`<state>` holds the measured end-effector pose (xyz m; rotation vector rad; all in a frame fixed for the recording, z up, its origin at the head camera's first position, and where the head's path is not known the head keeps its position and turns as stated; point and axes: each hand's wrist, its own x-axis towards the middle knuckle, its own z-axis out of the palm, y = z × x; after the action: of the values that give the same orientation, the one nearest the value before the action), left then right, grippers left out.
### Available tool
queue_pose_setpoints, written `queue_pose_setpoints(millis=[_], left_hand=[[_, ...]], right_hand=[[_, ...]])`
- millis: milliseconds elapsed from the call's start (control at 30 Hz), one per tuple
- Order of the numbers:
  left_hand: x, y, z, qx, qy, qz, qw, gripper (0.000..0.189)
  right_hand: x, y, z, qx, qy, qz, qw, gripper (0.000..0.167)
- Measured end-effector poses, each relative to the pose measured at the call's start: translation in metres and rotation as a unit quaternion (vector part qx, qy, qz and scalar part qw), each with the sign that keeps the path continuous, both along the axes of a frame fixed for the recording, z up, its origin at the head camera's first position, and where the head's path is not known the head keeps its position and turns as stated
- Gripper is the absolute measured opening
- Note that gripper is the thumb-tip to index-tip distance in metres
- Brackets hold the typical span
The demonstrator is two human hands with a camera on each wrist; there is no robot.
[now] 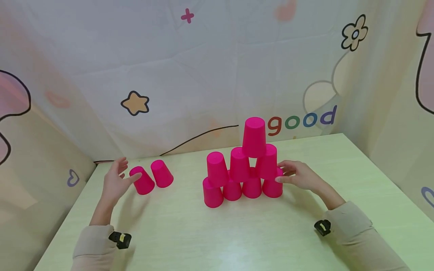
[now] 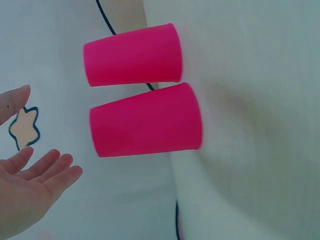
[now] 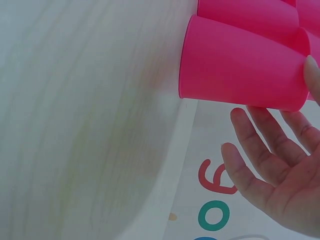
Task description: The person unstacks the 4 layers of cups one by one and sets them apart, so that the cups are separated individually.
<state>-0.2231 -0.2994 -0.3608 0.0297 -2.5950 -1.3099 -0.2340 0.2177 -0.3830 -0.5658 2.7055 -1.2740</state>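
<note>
Pink cups stand upside down in a stepped stack: several in the bottom row, three above, and a single top cup [image 1: 254, 137] over the middle and right ones of that row. My right hand [image 1: 300, 175] is at the stack's right end, around the bottom right cup [image 1: 272, 188]. In the right wrist view its thumb [image 3: 312, 75] overlaps this cup's narrow end, while loosely extended fingers lie along the cup's side. My left hand [image 1: 115, 182], fingers spread, is beside two separate cups at the left, the nearer cup [image 1: 143, 182] and the farther cup [image 1: 162, 174].
Everything stands on a pale green table [image 1: 183, 233]. A printed curtain [image 1: 203, 86] hangs behind the table's back edge and along both sides. Black devices are strapped at both wrists, such as the left wrist device [image 1: 120, 239].
</note>
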Motion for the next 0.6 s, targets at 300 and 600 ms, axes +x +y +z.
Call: queue_pose_setpoints(millis=[300, 600], left_hand=[[0.007, 0.019, 0.024, -0.004, 0.032, -0.019, 0.9993, 0.072], [0.014, 0.038, 0.037, -0.010, 0.064, -0.057, 0.9963, 0.068]], right_hand=[[-0.001, 0.001, 0.000, 0.000, -0.003, -0.002, 1.0000, 0.043], [-0.002, 0.001, -0.002, -0.003, -0.006, -0.004, 1.0000, 0.044]])
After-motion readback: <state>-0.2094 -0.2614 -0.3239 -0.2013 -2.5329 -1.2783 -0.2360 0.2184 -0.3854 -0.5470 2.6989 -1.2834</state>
